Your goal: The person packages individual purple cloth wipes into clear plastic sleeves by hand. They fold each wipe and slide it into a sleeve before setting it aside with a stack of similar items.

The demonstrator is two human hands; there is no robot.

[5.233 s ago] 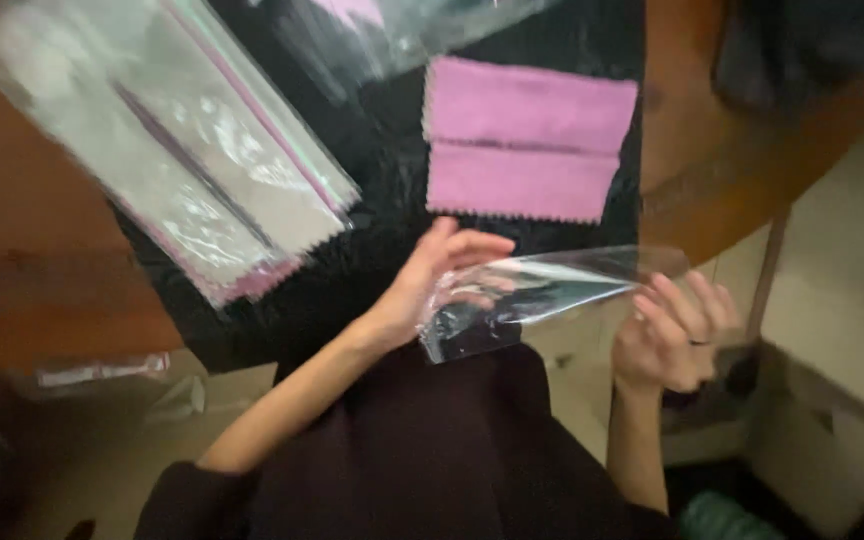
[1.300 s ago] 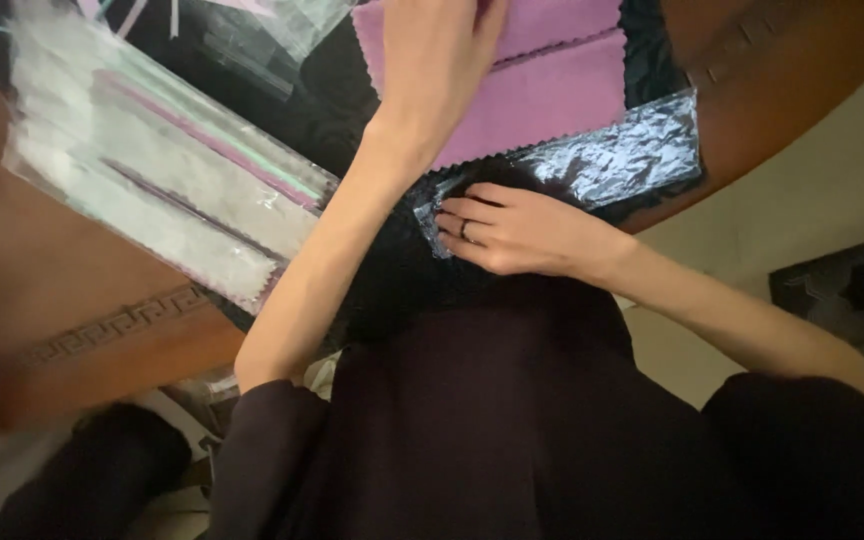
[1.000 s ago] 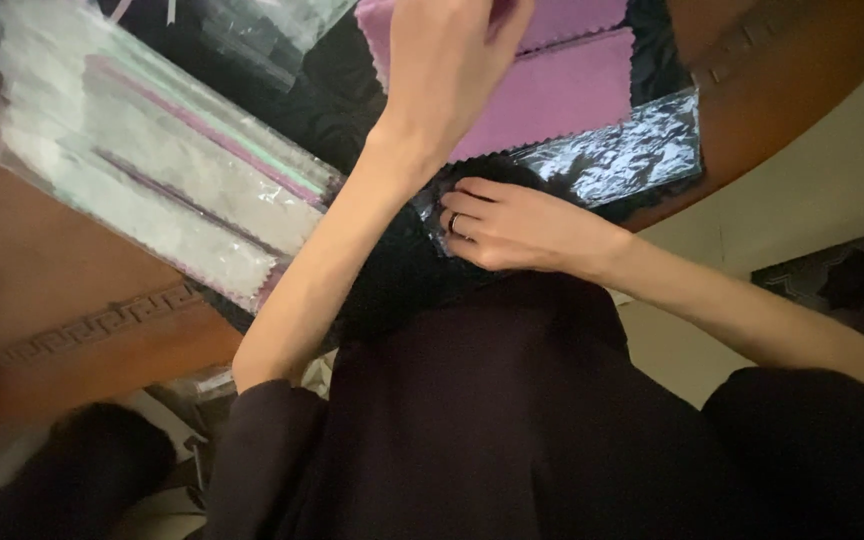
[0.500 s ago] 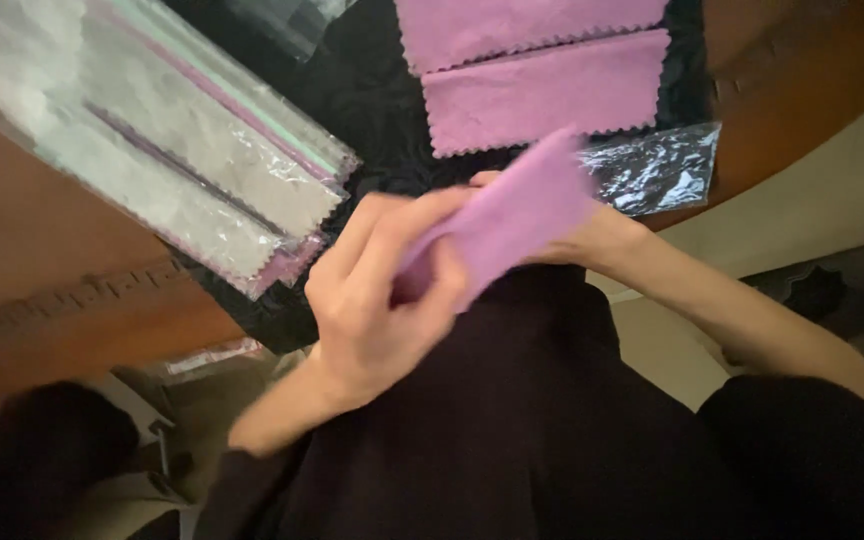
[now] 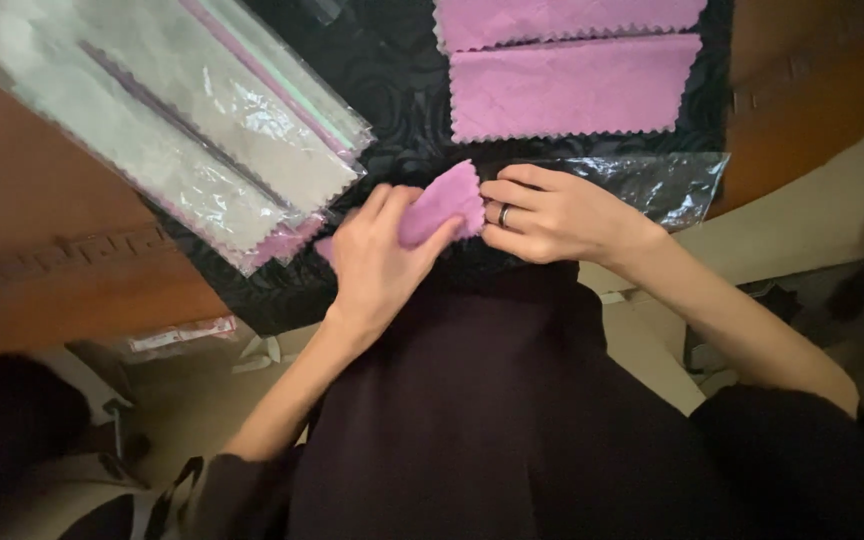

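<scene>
Black patterned mat (image 5: 392, 90) on wooden table (image 5: 42, 270) | your left hand (image 5: 377, 262) closed around pink cloth (image 5: 440, 203) | your right hand (image 5: 552, 212) pinches its corner, resting on clear sleeve (image 5: 672, 185) | keep cloth flat, edges aligned with the sleeve mouth.

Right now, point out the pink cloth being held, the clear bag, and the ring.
held pink cloth (image 5: 439, 205), head view, its middle.
clear bag (image 5: 677, 185), head view, right end.
ring (image 5: 503, 214), head view, band on finger.
</scene>
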